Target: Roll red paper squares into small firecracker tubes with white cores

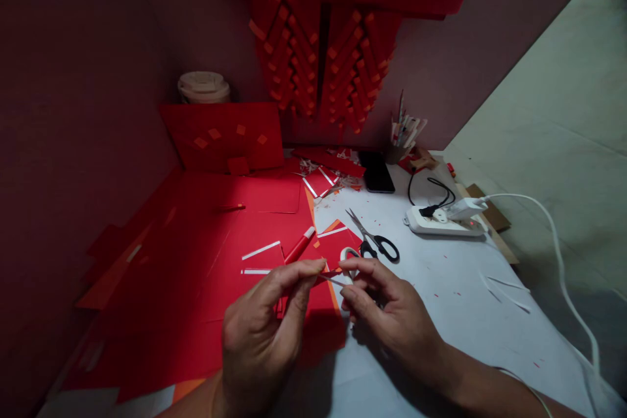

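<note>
My left hand point(274, 320) is closed, thumb and index fingertip pinched on a small red paper piece, mostly hidden. A thin pale strip point(334, 280) runs from this pinch to the thumb tip of my right hand point(385, 304), whose fingers are curled in around its end. Behind the right fingertips shows a white ring point(349, 252); whether that hand touches it I cannot tell. Black-handled scissors point(375, 240) lie partly open just beyond. Red paper pieces with white strips point(337, 238) and a red cutter-like tool with a white tip point(300, 245) lie past the fingers.
Large red sheets point(196, 287) cover the table's left. A phone point(376, 173), pen cup point(404, 134) and white power strip point(443, 222) with cables stand right. White strips point(507, 292) and scraps lie about. Red folded-paper hangings point(294, 59) hang on the back wall.
</note>
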Demonstrator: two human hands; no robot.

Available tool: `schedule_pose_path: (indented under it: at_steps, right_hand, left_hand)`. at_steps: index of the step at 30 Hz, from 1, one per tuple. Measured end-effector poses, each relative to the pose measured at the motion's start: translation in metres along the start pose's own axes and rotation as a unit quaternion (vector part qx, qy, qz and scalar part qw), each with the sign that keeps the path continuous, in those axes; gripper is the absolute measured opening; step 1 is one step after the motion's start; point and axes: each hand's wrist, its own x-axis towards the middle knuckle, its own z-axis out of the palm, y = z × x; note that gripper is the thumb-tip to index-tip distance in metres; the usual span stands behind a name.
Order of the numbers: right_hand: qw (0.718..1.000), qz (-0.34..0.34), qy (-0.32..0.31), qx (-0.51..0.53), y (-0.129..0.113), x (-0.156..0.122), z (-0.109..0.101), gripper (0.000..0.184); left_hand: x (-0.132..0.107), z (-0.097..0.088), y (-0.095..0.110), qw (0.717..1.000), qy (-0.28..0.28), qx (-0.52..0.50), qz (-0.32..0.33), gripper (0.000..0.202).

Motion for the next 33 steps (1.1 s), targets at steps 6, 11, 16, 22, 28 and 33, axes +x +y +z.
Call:
schedule_pose_path:
  at_steps: [6,11,16,22,28,33]
  right_hand:
    - [1.0,0.011,0.003,0.014,0.001,0.0,0.002,0.027]
    - [0.999,0.03,0.018,0.039,0.009,0.004,0.002,0.025]
    - [0.998,0.036,0.011,0.055,0.013,0.003,0.003,0.024]
    - [0.997,0.046,0.013,0.066,0.009,0.0,0.003,0.016]
    - [0.997,0.028,-0.002,0.071,0.005,0.001,0.0,0.014]
    - [0.994,0.057,0.003,0.096,0.005,0.002,0.0,0.015]
  left_hand:
    - [-0.003,-0.002,0.0,1.0,0.004,0.0,0.006,0.029]
    - [-0.002,-0.009,0.007,0.999,0.029,0.008,-0.016,0.026]
    - [0.012,-0.008,0.012,0.986,0.056,-0.077,-0.137,0.008]
    - [0.025,-0.006,0.005,0.96,0.042,-0.17,-0.217,0.01]
    - [0.021,-0.004,0.008,0.966,0.028,-0.149,-0.208,0.007]
    - [0.021,-0.002,0.012,0.965,0.01,-0.183,-0.186,0.013]
